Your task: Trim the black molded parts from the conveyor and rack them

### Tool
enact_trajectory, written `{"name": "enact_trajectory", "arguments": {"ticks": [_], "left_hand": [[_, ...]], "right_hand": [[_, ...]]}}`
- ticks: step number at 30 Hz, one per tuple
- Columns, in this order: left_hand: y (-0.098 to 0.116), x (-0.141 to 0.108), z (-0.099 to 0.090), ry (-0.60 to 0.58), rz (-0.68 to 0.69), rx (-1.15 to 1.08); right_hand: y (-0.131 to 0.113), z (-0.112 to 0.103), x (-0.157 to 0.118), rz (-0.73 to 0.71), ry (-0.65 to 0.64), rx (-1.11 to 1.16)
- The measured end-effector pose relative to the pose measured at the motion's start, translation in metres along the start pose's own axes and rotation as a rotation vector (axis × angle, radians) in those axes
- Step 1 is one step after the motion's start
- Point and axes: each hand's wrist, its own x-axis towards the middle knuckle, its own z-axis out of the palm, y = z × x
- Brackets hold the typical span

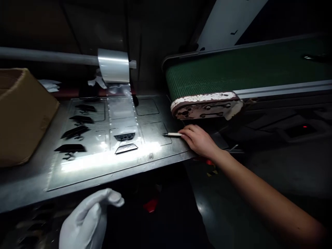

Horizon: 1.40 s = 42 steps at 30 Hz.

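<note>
My right hand [198, 140] is bare and reaches to the right end of the metal table [155, 166]. Its fingers close on the end of a slim pen-like tool [174, 134] with a white body and dark tip, pointing left. My left hand [88, 218], in a white glove, hangs before the table's front edge, fingers loosely bent and apart, with nothing visible in it. On the table, a clear plastic film strip [121, 114] runs from a roll [114, 65]. A dark trapezoid part [125, 137] and a dark-framed trapezoid piece [126, 148] lie at its near end.
Several black parts [77, 131] with small hooked pieces lie in a column at left. A cardboard box [28, 121] stands at the table's left end. Beyond my right hand is a green conveyor belt [241, 67] with a worn metal end plate [207, 107].
</note>
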Motion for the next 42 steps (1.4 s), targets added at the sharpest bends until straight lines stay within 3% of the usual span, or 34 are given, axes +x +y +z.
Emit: {"name": "enact_trajectory", "arguments": {"ticks": [3, 5, 8, 10, 13, 16, 18, 21, 26, 29, 32, 36, 42], "left_hand": [[0.032, 0.024, 0.005, 0.208, 0.203, 0.246], [0.053, 0.052, 0.009, 0.265, 0.388, 0.512], [0.073, 0.099, 0.014, 0.045, 0.694, 0.991], [0.077, 0.123, 0.018, -0.106, 0.791, 1.23], [0.075, 0.14, 0.025, -0.232, 0.784, 1.383], [0.072, 0.143, 0.03, -0.299, 0.74, 1.413], [0.072, 0.143, 0.031, -0.319, 0.73, 1.413], [0.074, 0.146, 0.031, -0.344, 0.726, 1.405], [0.079, 0.146, 0.031, -0.367, 0.731, 1.403], [0.086, 0.137, 0.036, -0.337, 0.769, 1.342], [0.091, 0.122, 0.049, -0.359, 0.781, 1.333], [0.084, 0.11, 0.071, -0.441, 0.836, 1.55], [0.071, 0.113, 0.079, -0.313, 0.913, 1.59]], "right_hand": [[-0.021, 0.005, 0.011, 0.035, 0.11, 0.07], [-0.048, 0.003, 0.028, -0.013, 0.103, 0.124], [-0.093, 0.0, 0.063, -0.205, -0.006, 0.092], [-0.119, 0.002, 0.087, -0.291, -0.094, 0.014], [-0.146, 0.008, 0.115, -0.344, -0.207, -0.05], [-0.155, 0.013, 0.129, -0.383, -0.26, -0.064], [-0.148, 0.014, 0.129, -0.395, -0.263, -0.05], [-0.116, 0.009, 0.112, -0.386, -0.205, -0.06], [-0.034, -0.005, 0.049, -0.228, -0.081, -0.127], [-0.002, 0.003, 0.016, -0.089, 0.019, -0.061], [0.009, 0.022, 0.004, 0.026, 0.139, -0.059], [0.006, 0.04, 0.005, 0.113, 0.215, -0.007], [0.006, 0.043, 0.005, 0.15, 0.268, 0.048]]}}
